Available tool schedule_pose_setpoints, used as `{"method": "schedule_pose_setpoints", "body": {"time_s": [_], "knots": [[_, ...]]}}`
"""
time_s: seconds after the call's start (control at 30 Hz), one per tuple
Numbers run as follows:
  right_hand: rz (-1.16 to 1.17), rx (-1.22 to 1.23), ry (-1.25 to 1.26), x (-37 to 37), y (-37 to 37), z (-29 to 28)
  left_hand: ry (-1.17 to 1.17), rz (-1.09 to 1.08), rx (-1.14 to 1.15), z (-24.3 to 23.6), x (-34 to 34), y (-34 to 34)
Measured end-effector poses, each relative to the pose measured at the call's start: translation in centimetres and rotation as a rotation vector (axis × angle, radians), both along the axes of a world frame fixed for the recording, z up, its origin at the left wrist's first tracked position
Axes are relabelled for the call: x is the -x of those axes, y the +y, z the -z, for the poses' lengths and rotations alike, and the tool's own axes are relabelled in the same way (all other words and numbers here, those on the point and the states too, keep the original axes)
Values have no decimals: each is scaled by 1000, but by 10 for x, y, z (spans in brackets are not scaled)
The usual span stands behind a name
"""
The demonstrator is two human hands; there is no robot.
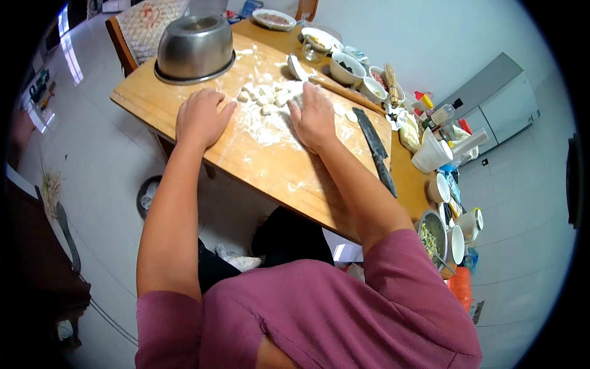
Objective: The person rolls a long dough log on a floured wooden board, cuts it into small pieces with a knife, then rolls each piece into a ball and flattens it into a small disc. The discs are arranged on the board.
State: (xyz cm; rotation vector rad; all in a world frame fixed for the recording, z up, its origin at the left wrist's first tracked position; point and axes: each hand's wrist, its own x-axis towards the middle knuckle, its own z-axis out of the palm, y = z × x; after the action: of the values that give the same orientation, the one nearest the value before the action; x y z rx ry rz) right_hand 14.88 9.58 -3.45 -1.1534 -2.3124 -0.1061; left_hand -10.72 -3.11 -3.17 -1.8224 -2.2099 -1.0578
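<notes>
Several small dough pieces (265,98) lie in a floury patch on a wooden board (258,175). My right hand (315,122) is palm down at the right of them, fingers stretched out and thumb apart. Whatever may lie under its palm is hidden. My left hand (201,118) rests at the board's near left edge, thumb spread from the fingers, holding nothing visible. Just right of my right hand are two flattened dough rounds (339,109). A dark-bladed knife (372,140) lies farther right, and a wooden rolling pin (350,94) lies behind.
An upturned metal basin (195,49) stands at the board's far left. Bowls (348,67), a bottle (439,117) and a white pitcher (431,154) crowd the table's right side. A metal bowl of chopped filling (432,237) sits nearer me. A chair (123,46) stands behind the basin.
</notes>
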Motion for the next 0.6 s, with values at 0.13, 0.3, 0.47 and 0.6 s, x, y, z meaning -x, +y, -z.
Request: {"method": "schedule_pose_setpoints", "body": {"time_s": [0.13,0.3,0.47,0.6], "knots": [[-211,305,519,-29,2,-6,-17,35,-15,-2,-5,14],[-392,435,205,-68,-42,-33,-6,-4,-15,1,-1,6],[-503,150,-1,-101,-67,-36,10,-3,-36,6,-1,8],[-282,13,15,-128,-21,-23,5,6,-21,2,-7,7]]}}
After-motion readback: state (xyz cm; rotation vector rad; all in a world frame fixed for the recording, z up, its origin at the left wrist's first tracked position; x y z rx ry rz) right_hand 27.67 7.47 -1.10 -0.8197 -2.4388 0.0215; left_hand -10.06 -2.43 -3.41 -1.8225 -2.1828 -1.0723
